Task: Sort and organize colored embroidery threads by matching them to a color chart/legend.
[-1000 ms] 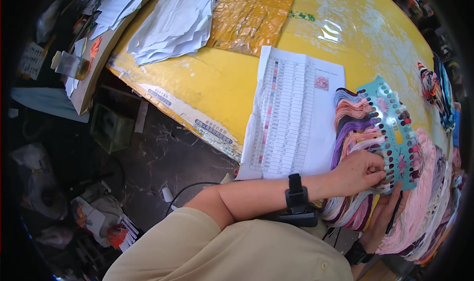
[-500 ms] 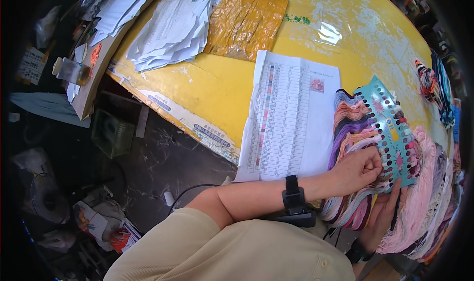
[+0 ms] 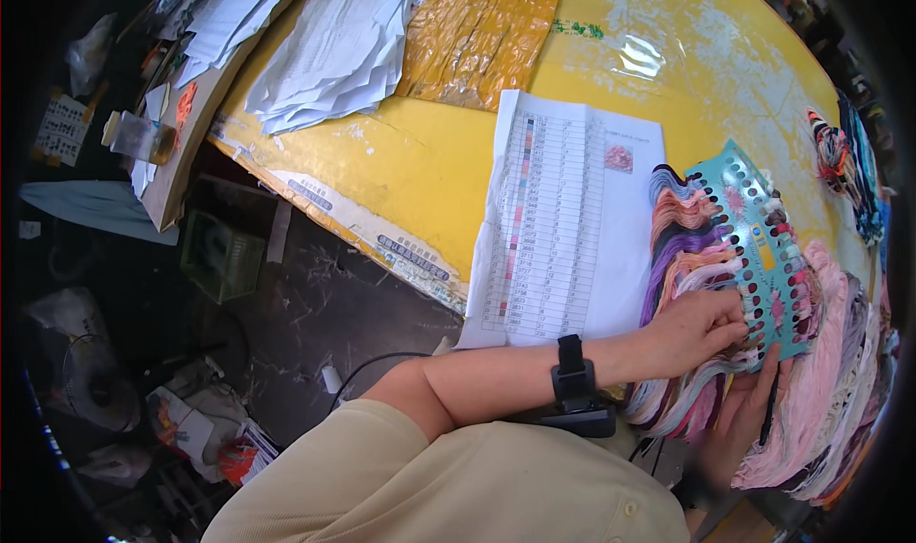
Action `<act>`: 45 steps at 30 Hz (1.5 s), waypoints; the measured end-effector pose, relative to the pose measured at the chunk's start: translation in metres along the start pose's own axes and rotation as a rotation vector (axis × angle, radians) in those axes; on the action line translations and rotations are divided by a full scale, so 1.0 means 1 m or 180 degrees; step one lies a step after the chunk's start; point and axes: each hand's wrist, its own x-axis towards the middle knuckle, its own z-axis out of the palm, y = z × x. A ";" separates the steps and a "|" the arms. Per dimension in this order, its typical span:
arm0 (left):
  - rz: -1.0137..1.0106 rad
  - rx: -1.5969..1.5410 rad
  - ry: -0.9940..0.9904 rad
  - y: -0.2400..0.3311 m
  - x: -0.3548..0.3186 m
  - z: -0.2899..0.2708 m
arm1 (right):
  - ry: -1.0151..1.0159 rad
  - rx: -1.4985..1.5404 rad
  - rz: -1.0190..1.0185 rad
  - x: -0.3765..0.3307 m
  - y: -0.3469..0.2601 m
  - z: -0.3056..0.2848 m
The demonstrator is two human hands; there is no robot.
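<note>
A teal thread card (image 3: 760, 247) with rows of holes lies tilted at the right, with embroidery threads looped along both long edges. Purple, peach, blue and white threads (image 3: 676, 257) hang from its left edge. My left hand (image 3: 701, 333) is over these threads, its fingers curled and pinched by the card's lower left holes; its fingertips partly hide the strands. Under the card's lower end, my right hand (image 3: 742, 419) grips it, one finger reaching up onto the face. A thin black stick-like thing (image 3: 769, 411) lies along that hand. A pale pink skein (image 3: 811, 352) hangs just right of the card.
A printed sheet with a colour chart (image 3: 549, 228) lies left of the card on the yellow table (image 3: 420, 171). Farther back are a paper stack (image 3: 329, 56) and an amber taped packet (image 3: 477, 42). More thread bundles (image 3: 844, 176) lie at the far right.
The whole view has shifted slightly. My left fingers have moved a little at the card's edge. My right hand stays under the card's lower end.
</note>
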 end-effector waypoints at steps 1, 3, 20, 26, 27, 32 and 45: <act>-0.0004 -0.0003 0.0005 0.000 0.000 0.000 | -0.0001 -0.0004 0.0006 0.000 0.000 -0.001; 0.0116 0.0098 0.0031 0.000 0.000 0.000 | -0.0004 -0.0010 0.0010 0.001 0.000 -0.003; -0.0068 0.0098 0.0114 0.002 -0.001 0.002 | 0.0027 -0.0136 0.0020 -0.006 -0.008 0.004; -0.0306 -0.0584 -0.0171 -0.008 -0.002 0.001 | 0.0216 -0.0091 0.0075 -0.009 -0.004 0.007; -0.0286 -0.0582 -0.0147 -0.013 -0.003 0.000 | 0.0259 -0.0099 0.0117 -0.010 -0.004 0.013; -0.0558 -0.0236 -0.0473 -0.002 0.000 -0.005 | 0.0044 -0.0250 -0.0324 -0.002 -0.005 0.015; -0.0652 0.0022 -0.0521 0.003 0.001 -0.001 | 0.0237 -0.0814 -0.0196 -0.006 -0.015 0.012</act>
